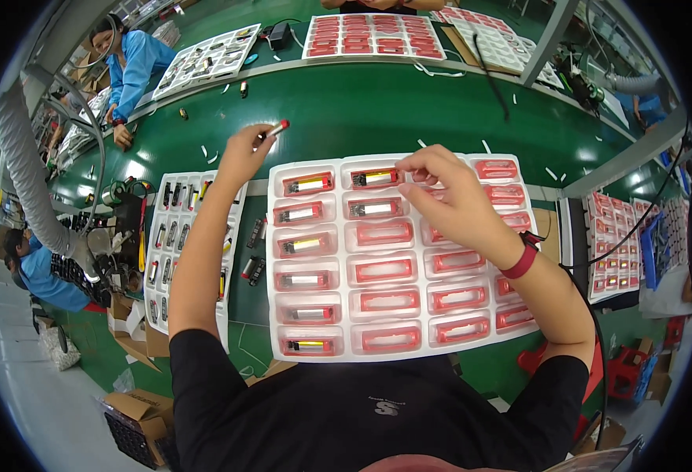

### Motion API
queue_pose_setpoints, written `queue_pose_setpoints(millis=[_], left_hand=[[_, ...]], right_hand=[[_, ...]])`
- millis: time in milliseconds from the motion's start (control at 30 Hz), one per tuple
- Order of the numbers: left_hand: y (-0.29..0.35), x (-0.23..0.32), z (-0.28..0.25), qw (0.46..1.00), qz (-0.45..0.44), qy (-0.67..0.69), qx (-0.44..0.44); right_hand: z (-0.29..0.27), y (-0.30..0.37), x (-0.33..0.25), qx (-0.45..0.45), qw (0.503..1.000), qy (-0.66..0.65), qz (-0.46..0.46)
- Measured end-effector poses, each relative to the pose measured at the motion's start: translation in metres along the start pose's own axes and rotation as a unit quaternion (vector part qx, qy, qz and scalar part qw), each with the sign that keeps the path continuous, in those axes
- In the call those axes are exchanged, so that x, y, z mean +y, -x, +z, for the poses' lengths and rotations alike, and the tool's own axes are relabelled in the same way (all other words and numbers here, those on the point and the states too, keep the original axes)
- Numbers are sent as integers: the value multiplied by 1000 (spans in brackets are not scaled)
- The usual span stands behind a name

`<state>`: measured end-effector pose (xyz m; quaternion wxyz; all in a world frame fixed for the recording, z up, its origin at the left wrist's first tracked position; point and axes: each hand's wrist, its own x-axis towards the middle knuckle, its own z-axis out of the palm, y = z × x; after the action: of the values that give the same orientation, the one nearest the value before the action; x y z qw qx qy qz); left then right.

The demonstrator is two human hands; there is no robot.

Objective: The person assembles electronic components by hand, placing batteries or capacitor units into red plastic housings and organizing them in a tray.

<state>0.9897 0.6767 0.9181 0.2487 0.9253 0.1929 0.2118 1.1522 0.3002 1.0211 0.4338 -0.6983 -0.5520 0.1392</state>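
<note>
Pinched in the fingertips of my left hand, over the green bench beyond the tray, is a small silvery cylinder with a red end. My right hand hovers at the top of the white molded tray, its thumb and forefinger apart beside a black-and-yellow cylinder assembly. That assembly lies in a red frame in the second column. Down the left column, similar assemblies with white labels fill the frames. Lower down and farther right, red frames sit with no insert.
To the left, a second white tray holds dark and silver parts. Loose black parts lie between the trays. More trays stand across the green bench, where a person in blue works. A metal post rises at right.
</note>
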Motion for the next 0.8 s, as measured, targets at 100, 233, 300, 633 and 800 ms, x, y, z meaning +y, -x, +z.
queue_pose_setpoints(millis=[100, 233, 300, 633, 800], left_hand=[[13, 118, -43, 993, 114, 31, 10], [49, 209, -44, 975, 216, 41, -31], [65, 224, -36, 965, 259, 53, 3], [78, 224, -25, 954, 266, 131, -42], [80, 228, -10, 949, 300, 96, 4]], right_hand=[[5, -1, -6, 6, 992, -122, 24], [21, -9, -28, 21, 921, -374, 104], [14, -4, -18, -11, 914, -389, 116], [-2, 18, -13, -15, 885, -429, 181], [0, 26, -9, 0, 880, -431, 197]])
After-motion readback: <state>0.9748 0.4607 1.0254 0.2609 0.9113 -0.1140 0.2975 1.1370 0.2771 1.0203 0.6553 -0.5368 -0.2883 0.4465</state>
